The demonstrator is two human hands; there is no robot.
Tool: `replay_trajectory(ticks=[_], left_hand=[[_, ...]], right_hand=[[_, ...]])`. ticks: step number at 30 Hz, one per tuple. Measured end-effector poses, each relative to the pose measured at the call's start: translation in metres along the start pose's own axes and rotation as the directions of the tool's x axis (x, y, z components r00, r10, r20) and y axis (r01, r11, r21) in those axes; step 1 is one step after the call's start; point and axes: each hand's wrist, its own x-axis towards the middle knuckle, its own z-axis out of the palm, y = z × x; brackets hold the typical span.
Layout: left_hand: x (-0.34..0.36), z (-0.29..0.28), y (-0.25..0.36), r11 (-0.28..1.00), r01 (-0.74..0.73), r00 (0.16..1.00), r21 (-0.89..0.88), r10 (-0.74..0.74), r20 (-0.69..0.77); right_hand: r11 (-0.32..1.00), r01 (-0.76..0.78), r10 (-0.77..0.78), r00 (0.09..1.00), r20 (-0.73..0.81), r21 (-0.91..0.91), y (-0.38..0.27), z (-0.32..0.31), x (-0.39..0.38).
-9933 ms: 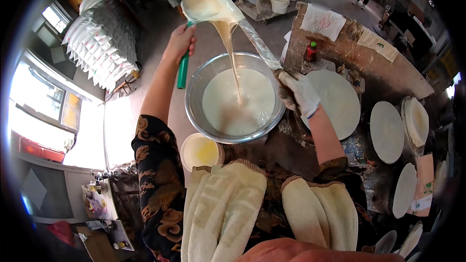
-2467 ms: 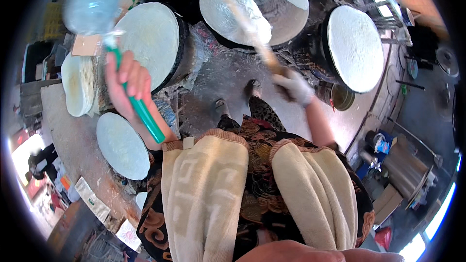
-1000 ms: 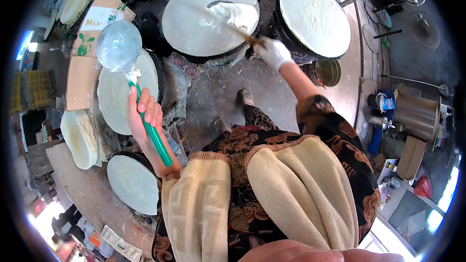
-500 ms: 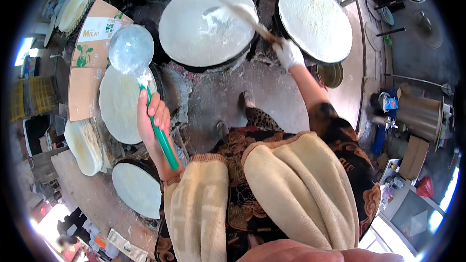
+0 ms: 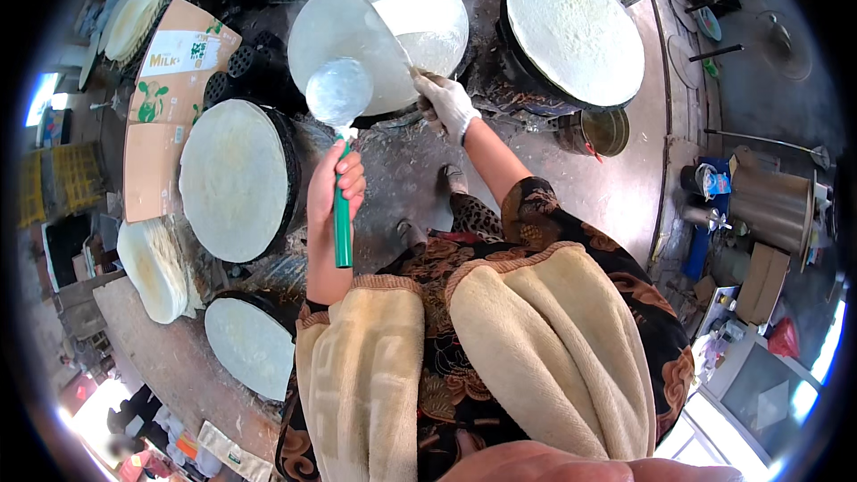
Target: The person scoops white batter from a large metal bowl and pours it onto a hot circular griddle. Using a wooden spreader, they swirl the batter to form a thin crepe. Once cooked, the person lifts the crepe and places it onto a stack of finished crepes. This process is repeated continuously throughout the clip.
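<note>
A ladle (image 5: pixel 343 205) with a green handle is gripped in my bare left hand (image 5: pixel 336 183). Its round bowl, whitish with batter, hangs over the near edge of the middle griddle (image 5: pixel 321 22). My right hand (image 5: pixel 446 105), in a white glove, is closed round the handle of a long thin spreader (image 5: pixel 379 20). The spreader's blade slants across the same griddle, over a pale sheet of batter with a shiny wet patch (image 5: pixel 418 13). To the right stands another round griddle covered by a white sheet (image 5: pixel 576 36).
At left are a griddle with a pale round sheet (image 5: pixel 234 180), a lower griddle (image 5: pixel 250 348), and a stack of flat rounds (image 5: pixel 153 272). A cardboard panel (image 5: pixel 153 165) stands beside them. A metal bucket (image 5: pixel 603 134) sits below the right griddle.
The ladle has moved right, from above the left griddle to the middle one. My right hand has swung left with the spreader, and the batter there looks smoother and wetter.
</note>
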Motion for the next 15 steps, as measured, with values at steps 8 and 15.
replay_trajectory(ticks=[8,15], left_hand=[[0.035,-0.015,0.004,1.0,0.024,0.999,-0.007,-0.024,-0.047],[0.124,-0.006,0.04,0.896,-0.367,0.909,0.25,0.402,-0.105]], right_hand=[[0.99,0.074,-0.105,0.95,-0.295,-0.116,0.032,-0.029,-0.017],[0.955,0.133,-0.221,0.916,-0.335,-0.264,-0.022,-0.081,0.036]])
